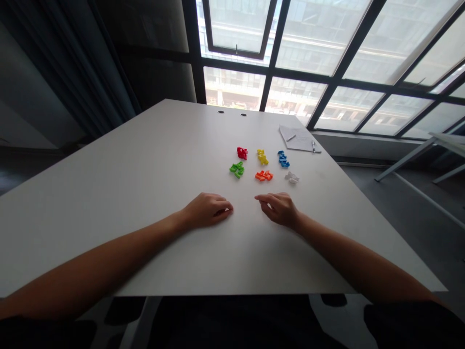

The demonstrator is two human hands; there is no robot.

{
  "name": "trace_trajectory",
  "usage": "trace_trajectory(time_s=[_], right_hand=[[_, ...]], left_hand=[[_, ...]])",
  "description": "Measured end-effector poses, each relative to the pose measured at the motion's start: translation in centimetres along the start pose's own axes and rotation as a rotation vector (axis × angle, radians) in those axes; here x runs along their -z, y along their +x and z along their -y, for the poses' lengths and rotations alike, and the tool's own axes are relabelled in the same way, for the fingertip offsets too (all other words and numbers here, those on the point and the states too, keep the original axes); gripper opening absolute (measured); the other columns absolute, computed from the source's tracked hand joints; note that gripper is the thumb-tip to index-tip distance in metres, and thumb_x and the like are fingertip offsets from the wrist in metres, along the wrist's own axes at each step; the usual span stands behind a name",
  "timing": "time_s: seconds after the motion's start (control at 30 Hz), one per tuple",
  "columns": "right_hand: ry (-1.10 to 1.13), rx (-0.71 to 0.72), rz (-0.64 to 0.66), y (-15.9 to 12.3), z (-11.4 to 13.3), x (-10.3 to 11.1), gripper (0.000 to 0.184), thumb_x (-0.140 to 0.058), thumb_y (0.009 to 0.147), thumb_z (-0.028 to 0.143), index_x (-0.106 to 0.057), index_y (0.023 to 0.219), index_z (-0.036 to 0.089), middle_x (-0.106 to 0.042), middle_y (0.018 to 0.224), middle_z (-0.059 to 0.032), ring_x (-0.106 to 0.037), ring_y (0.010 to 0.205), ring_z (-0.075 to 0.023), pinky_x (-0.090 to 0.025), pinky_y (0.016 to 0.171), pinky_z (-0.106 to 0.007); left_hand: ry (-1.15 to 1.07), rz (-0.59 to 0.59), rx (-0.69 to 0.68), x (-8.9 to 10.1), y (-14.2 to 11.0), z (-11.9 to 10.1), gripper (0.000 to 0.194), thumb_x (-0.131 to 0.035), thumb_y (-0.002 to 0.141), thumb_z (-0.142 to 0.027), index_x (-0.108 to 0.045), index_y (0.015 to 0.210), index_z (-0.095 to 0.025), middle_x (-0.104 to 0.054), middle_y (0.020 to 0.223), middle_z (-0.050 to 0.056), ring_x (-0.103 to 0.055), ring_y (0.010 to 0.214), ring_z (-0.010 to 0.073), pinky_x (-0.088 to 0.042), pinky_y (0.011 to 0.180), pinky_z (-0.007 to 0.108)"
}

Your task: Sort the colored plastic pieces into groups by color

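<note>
Six plastic clusters [264,176] sit sorted by colour in two rows on the white counter [119,194], seemingly spaced so each colour stays separate. My left hand [207,211] and right hand [279,209] rest half-curled just before them, holding nothing. Beyond the clusters lie papers [298,138] and a pen [313,146], then tall windows [327,48].

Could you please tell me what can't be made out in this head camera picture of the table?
In the head view:
- The red plastic pieces: too small to count or see how they join.
- The white plastic pieces: too small and pale against the table.
- The sheets of paper: writing too small to read.
- The left hand: curled fingers hide its palm.
- The building: blurred behind the window.
</note>
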State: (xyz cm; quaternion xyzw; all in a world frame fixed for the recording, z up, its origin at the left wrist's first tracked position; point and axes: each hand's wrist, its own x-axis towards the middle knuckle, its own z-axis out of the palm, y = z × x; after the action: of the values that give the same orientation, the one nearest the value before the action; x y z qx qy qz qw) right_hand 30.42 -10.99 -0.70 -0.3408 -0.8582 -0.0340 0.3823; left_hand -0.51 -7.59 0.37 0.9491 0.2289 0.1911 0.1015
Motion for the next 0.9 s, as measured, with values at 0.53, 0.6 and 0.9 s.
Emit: trace_trajectory(time_s=[0.53, 0.6, 0.9], right_hand=[[-0.082, -0.288, 0.303, -0.1, -5.0, 0.4, 0.021, -0.058, 0.097, 0.031, -0.073, 0.088, 0.019, -0.067, 0.068, -0.0011, -0.056, 0.059, -0.015, -0.037, 0.061, -0.027], [-0.102, -0.322, 0.349, 0.0, -5.1, 0.3, 0.016, -0.061, 0.095, 0.029, -0.073, 0.094, 0.02, -0.067, 0.069, -0.0001, -0.056, 0.06, -0.0146, -0.035, 0.061, -0.026], [-0.097, -0.366, 0.356, 0.1, -5.2, 0.3, 0.013, -0.061, 0.096, 0.028, -0.07, 0.092, 0.02, -0.068, 0.072, -0.0015, -0.058, 0.062, -0.0154, -0.034, 0.061, -0.026]], left_hand=[[-0.122, 0.115, 0.078, 0.3, 0.5, 0.4, 0.024, -0.057, 0.101, -0.031, -0.077, 0.114, -0.028, -0.069, 0.077, -0.003, -0.061, 0.067, 0.0122, -0.043, 0.066, 0.024], [-0.131, 0.117, 0.083, 0.3, 0.5, 0.4, 0.023, -0.057, 0.101, -0.031, -0.077, 0.113, -0.028, -0.068, 0.076, -0.003, -0.061, 0.066, 0.0118, -0.043, 0.067, 0.023], [-0.145, 0.12, 0.079, 0.2, 0.4, 0.6, 0.023, -0.058, 0.101, -0.029, -0.076, 0.114, -0.027, -0.066, 0.075, -0.003, -0.058, 0.066, 0.0115, -0.042, 0.068, 0.023]])
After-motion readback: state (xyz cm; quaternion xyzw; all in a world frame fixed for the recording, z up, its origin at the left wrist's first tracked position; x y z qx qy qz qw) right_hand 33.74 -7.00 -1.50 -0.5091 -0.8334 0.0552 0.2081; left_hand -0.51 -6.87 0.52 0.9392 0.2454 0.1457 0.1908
